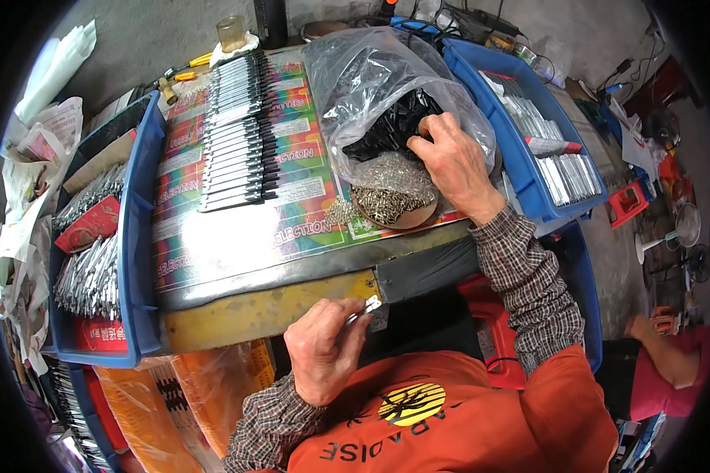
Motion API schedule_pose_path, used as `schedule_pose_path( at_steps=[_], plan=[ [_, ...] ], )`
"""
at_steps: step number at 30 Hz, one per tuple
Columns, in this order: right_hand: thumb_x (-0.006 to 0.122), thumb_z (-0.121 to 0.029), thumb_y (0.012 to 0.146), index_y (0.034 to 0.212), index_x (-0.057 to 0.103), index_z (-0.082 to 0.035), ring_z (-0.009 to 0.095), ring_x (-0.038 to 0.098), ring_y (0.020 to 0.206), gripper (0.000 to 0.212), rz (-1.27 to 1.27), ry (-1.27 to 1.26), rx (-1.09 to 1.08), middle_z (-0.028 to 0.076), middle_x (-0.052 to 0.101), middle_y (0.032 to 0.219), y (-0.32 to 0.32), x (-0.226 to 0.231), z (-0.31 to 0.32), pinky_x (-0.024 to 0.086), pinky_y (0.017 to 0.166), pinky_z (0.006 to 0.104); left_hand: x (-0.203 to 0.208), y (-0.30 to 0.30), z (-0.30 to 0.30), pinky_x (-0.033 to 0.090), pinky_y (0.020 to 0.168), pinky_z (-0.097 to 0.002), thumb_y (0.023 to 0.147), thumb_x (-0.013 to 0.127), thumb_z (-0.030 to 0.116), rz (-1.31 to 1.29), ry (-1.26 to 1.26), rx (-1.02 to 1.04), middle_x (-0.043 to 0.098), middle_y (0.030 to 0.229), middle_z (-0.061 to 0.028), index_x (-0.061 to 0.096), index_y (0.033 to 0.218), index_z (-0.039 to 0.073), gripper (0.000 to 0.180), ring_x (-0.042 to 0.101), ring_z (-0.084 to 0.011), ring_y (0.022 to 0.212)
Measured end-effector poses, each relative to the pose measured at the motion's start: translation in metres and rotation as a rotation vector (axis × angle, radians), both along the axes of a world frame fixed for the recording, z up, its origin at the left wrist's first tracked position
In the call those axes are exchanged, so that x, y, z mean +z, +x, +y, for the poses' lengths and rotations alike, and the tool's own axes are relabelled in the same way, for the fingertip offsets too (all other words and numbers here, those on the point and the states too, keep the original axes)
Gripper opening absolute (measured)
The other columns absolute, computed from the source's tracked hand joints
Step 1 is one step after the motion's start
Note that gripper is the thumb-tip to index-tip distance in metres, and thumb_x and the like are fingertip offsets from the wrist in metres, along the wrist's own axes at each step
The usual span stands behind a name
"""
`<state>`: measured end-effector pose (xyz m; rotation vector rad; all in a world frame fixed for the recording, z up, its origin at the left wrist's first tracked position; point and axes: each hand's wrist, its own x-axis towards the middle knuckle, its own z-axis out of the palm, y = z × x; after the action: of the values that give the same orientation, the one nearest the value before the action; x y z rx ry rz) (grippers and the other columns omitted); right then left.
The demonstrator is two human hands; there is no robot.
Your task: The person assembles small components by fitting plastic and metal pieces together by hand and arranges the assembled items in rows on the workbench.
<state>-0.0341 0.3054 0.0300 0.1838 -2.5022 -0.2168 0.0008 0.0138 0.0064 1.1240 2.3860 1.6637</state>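
Note:
My left hand is closed around a slim silver metal strip, whose end with small holes sticks out past the fingers, in front of the table's near edge. My right hand reaches to the mouth of a clear plastic bag. Its thumb and forefinger are curled together beside black plastic parts in the bag; whether anything is between them is hidden. Just below that hand, a round dish holds a heap of small brass-coloured metal pieces.
Silver strips with black ends lie in a long row on the colourful printed table sheet. Blue bins of metal strips stand left and right. Small loose pieces lie beside the dish. Another person's arm shows at far right.

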Motion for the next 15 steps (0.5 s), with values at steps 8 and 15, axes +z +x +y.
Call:
schedule_pose_path(
  at_steps=[8,15],
  plan=[
    [0.061,-0.003,0.078,0.089,0.061,-0.003,0.027,0.057,0.095,0.012,0.028,-0.178,0.059,0.01,0.058,0.096,0.015,0.004,-0.008,0.051,0.073,0.0367,0.001,0.001,0.0,0.043,0.054,-0.0304,0.075,0.071,-0.002,0.011,0.007,0.001,0.058,0.07,-0.0099,0.065,0.088,0.001,0.014,0.055,-0.0212,0.058],
    [0.067,-0.003,0.082,0.103,0.064,0.0,0.029,0.067,0.085,0.021,-0.018,-0.625,0.281,0.014,0.067,0.096,0.071,0.008,-0.056,0.052,0.073,0.0346,0.004,0.006,-0.002,0.041,0.053,-0.0282,0.075,0.07,-0.003,-0.003,-0.017,0.012,0.056,0.068,-0.0083,0.065,0.089,0.001,0.015,0.053,-0.017,0.056]
  ],
)
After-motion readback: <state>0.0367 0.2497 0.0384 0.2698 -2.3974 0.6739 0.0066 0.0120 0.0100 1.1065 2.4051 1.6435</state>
